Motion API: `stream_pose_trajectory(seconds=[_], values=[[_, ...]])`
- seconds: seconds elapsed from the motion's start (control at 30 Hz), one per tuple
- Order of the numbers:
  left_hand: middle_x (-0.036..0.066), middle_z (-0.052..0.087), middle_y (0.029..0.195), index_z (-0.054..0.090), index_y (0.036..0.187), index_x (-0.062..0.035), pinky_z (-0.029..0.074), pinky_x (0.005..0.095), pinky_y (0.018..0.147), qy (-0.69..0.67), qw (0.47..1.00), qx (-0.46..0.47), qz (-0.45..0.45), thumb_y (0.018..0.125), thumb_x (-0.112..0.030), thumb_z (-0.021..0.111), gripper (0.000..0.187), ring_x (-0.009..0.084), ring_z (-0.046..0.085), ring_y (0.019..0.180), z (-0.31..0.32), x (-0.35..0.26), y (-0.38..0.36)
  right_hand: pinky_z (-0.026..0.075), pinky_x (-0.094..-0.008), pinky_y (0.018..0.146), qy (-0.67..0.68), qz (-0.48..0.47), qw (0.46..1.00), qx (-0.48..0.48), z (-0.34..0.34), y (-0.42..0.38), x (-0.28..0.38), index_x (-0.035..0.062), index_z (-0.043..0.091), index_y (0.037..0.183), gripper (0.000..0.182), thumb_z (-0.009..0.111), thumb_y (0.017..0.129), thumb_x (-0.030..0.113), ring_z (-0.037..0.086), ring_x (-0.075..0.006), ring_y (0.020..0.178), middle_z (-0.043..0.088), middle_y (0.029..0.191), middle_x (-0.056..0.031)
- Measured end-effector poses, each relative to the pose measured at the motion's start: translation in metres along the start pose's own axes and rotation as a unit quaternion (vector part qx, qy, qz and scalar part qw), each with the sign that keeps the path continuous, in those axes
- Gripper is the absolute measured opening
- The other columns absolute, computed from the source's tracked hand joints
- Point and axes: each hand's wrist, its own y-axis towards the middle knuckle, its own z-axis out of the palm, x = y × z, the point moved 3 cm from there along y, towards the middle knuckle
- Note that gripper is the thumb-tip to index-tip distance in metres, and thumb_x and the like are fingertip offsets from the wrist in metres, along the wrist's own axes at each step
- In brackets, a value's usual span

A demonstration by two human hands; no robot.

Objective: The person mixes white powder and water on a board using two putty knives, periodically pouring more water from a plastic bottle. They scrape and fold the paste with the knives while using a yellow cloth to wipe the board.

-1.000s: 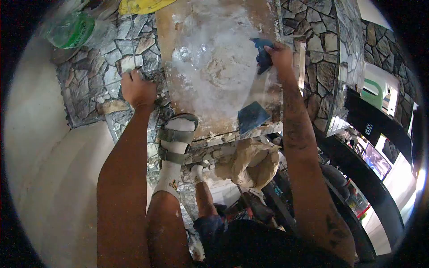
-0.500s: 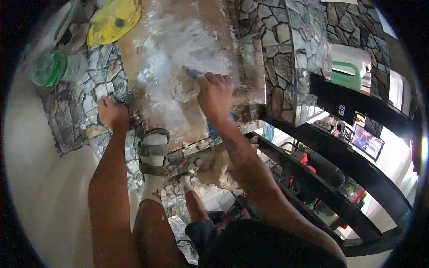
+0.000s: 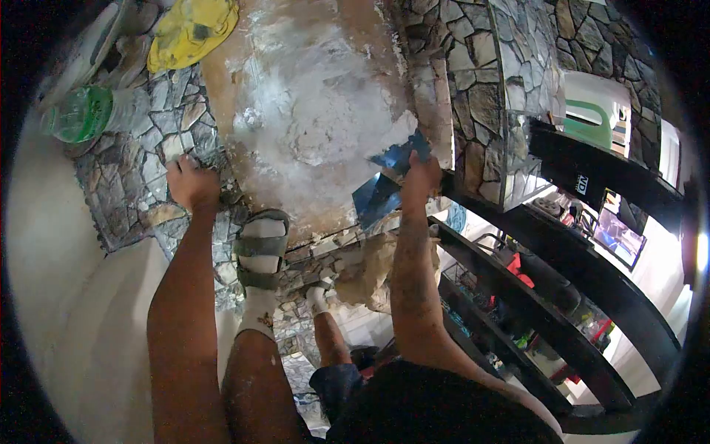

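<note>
My right hand [image 3: 421,177] grips a blue flat scraper [image 3: 403,154] at the right edge of a brown board [image 3: 222,103]. Whitish paste sits along the scraper's upper edge. A second blue flat plate [image 3: 377,200] lies on the board's near right corner, just left of my right wrist. White powder and a pale mound of paste [image 3: 322,137] cover the middle of the board. My left hand [image 3: 194,185] rests with curled fingers on the stone-patterned surface [image 3: 118,192] left of the board; whatever its fingers may hold is hidden.
A clear bottle with a green label [image 3: 92,112] lies at the left, below a stained yellow cloth-like item [image 3: 194,33]. My sandalled foot [image 3: 260,240] stands by the board's near edge. Black stair treads [image 3: 562,229] drop away at the right, near a white-and-green container [image 3: 592,115].
My right hand has moved right and down from the middle of the board to its right edge, with the scraper turned flat into view. My left hand stays about where it was.
</note>
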Motion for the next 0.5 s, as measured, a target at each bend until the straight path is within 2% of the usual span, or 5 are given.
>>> stream_pose_trajectory(seconds=[0.1,0.23,0.33,0.43,0.5], values=[[0.015,0.054,0.098,0.057,0.094,-0.004,0.045,0.0474,0.07,0.006,1.0,0.003,0.014,0.064,-0.011,0.056,0.031,0.0373,0.054,0.086,0.006,0.005,-0.001,0.042,-0.0386,0.075,-0.075,-0.063,0.995,-0.026,0.017,0.017,0.023,-0.0035,0.059,0.1,0.035,0.07,0.078,0.022,0.053,-0.0238,0.085,0.06,0.093,-0.0157],[0.016,0.055,0.098,0.057,0.093,-0.0029,0.046,0.0467,0.069,-0.006,1.0,0.001,0.016,0.064,-0.011,0.057,0.03,0.0371,0.055,0.084,0.01,0.007,-0.002,0.046,-0.0377,0.063,0.111,-0.126,0.985,0.049,0.04,0.027,0.108,-0.0003,0.063,0.091,0.026,0.073,0.074,0.017,0.062,-0.0233,0.069,0.066,0.079,-0.0149],[0.016,0.055,0.097,0.058,0.091,-0.0021,0.047,0.0455,0.068,-0.003,1.0,-0.01,0.011,0.063,-0.01,0.057,0.029,0.0366,0.056,0.083,0.003,0.002,-0.001,0.048,-0.0418,0.064,-0.055,-0.338,0.939,0.027,0.052,0.037,0.155,0.0035,0.065,0.091,0.024,0.072,0.073,0.017,0.064,-0.0311,0.074,0.066,0.083,-0.0155],[0.016,0.055,0.095,0.058,0.09,-0.0018,0.047,0.0449,0.067,0.006,1.0,-0.012,0.012,0.062,-0.009,0.058,0.029,0.0364,0.056,0.081,0.003,0.002,0.0,0.048,-0.0444,0.064,-0.165,-0.315,0.908,0.221,0.035,0.019,0.226,0.0077,0.067,0.089,0.014,0.067,0.077,0.015,0.062,-0.0352,0.075,0.066,0.087,-0.0147],[0.016,0.055,0.094,0.058,0.089,-0.0017,0.047,0.045,0.066,-0.007,0.999,-0.038,0.026,0.062,-0.008,0.058,0.028,0.0364,0.056,0.08,-0.002,-0.003,0.0,0.048,-0.0431,0.065,-0.215,-0.402,0.866,0.207,0.036,-0.003,0.227,0.0103,0.068,0.089,0.014,0.064,0.076,0.012,0.062,-0.0338,0.077,0.066,0.088,-0.0134]])
